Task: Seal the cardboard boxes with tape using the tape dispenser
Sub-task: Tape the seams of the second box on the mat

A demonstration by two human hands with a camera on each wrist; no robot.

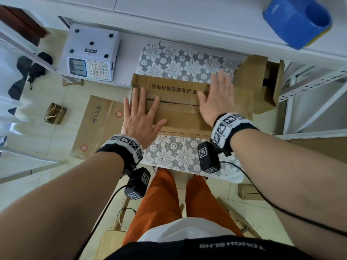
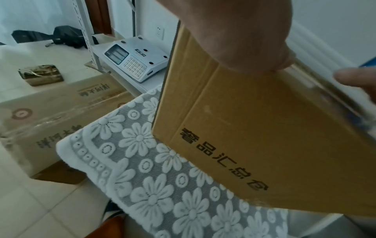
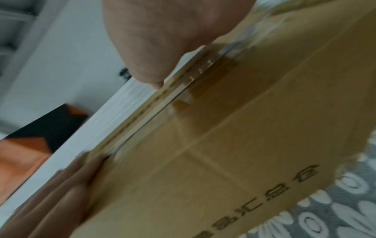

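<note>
A brown cardboard box [image 1: 178, 113] with black printed characters lies on the floral lace cloth [image 1: 176, 154] of the table. Its top flaps are folded down, with a dark seam [image 1: 174, 102] between them. My left hand [image 1: 141, 113] lies flat on the left part of the top, fingers spread and straight. My right hand [image 1: 216, 99] presses flat on the right part. The left wrist view shows the box side [image 2: 254, 128] under my palm. In the blurred right wrist view, glossy clear tape [image 3: 201, 74] runs along the box edge. The blue tape dispenser [image 1: 296, 21] stands on the white shelf, far right.
A white weighing scale [image 1: 90, 53] sits on a low shelf at the back left. A large taped carton [image 1: 97, 124] lies on the floor to the left. An open cardboard box [image 1: 262, 81] stands right of the table, beside white metal racking [image 1: 309, 87].
</note>
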